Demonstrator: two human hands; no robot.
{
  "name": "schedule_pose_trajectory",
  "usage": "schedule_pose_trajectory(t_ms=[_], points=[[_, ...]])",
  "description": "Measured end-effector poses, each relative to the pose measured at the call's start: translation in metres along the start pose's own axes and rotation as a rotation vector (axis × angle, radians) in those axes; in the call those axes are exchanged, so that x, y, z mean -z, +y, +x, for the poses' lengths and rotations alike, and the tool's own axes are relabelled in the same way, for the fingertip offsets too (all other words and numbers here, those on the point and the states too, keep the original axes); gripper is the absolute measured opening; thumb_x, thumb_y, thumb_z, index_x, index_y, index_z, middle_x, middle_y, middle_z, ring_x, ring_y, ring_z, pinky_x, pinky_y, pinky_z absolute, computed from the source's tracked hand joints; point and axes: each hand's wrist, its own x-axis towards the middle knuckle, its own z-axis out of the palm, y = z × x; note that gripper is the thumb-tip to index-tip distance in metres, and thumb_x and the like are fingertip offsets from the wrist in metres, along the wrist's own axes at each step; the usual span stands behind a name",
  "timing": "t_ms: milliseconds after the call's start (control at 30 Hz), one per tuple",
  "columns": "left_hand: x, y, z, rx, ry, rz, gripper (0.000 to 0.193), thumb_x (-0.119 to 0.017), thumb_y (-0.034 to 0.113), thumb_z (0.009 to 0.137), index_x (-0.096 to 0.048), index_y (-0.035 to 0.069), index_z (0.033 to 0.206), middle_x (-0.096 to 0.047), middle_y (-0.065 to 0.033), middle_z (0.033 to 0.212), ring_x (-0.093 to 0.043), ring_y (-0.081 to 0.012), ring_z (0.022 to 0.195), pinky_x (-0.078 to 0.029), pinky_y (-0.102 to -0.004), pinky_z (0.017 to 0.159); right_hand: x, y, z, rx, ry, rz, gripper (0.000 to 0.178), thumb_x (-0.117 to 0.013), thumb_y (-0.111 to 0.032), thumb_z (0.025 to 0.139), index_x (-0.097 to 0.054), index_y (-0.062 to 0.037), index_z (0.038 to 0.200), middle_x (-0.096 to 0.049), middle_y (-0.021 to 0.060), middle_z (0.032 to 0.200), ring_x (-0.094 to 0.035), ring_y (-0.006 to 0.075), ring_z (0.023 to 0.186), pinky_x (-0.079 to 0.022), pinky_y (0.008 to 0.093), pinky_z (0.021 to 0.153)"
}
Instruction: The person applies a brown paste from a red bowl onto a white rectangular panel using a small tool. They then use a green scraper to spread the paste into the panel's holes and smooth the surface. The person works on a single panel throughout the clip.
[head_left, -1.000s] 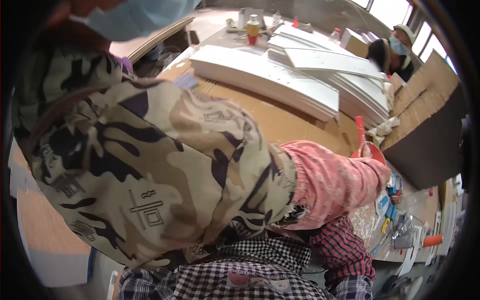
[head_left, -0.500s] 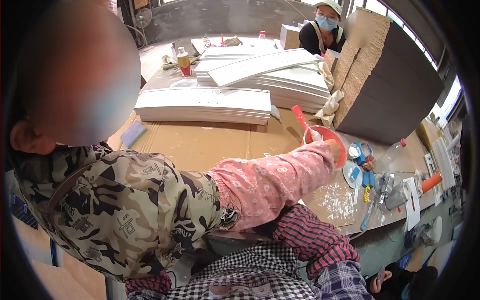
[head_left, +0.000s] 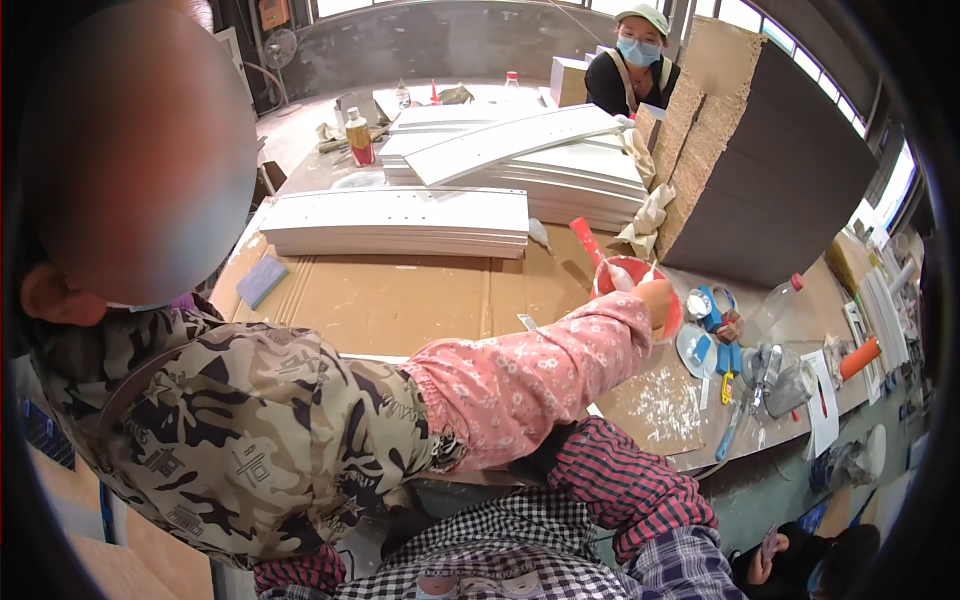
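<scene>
My right arm in a red-and-black checked sleeve (head_left: 635,485) bends up at the table's near edge. At its cuff my right hand (head_left: 541,460) shows only as a dark shape beneath a co-worker's pink flowered sleeve (head_left: 530,375). My left sleeve (head_left: 300,572) is low at the left; a dark shape by the co-worker's side seems to be my left hand (head_left: 400,512). Neither hand's fingers can be made out. The co-worker's hand (head_left: 656,300) reaches into a red bucket (head_left: 672,325) holding white-tipped squeeze bottles (head_left: 621,278) and a red-handled tool (head_left: 586,240).
White drilled panels (head_left: 400,215) lie stacked across the table. A large dark box-like block (head_left: 765,170) stands at the right. Near it are a clear bottle (head_left: 772,305), a blue-handled tool (head_left: 730,440) and a yellow cutter (head_left: 727,388). The camouflage-clad co-worker (head_left: 240,430) fills the left.
The view has shifted slightly, so the table things sit a little lower and further left. The co-worker's hand stays at the red bucket. My arms look nearly the same.
</scene>
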Motion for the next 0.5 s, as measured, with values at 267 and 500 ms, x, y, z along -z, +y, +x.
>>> schedule_pose_trajectory(t_ms=[267,500], points=[[0.032,0.028,0.021,-0.006,0.031,0.097,0.016,-0.071,0.017,0.083,-0.07,0.004,0.091,-0.069,-0.0037,0.08,-0.063,-0.0125,0.072,-0.051,-0.0284,0.065,-0.01,0.001,0.002,0.01,0.002,0.029,0.037,-0.065,-0.032,0.091,-0.064,-0.0115,0.122,-0.067,0.0187,0.098,-0.068,0.0377,0.081,-0.056,0.0468,0.066],[0.005,-0.017,0.032,0.096,-0.003,0.294,0.016,-0.071,0.017,0.082,-0.069,0.003,0.09,-0.068,-0.0037,0.079,-0.062,-0.0111,0.069,-0.051,-0.027,0.064,0.005,-0.006,-0.002,0.044,0.0,-0.052,0.038,-0.065,-0.033,0.092,-0.064,-0.0113,0.123,-0.067,0.019,0.097,-0.068,0.0378,0.081,-0.056,0.0471,0.067]])
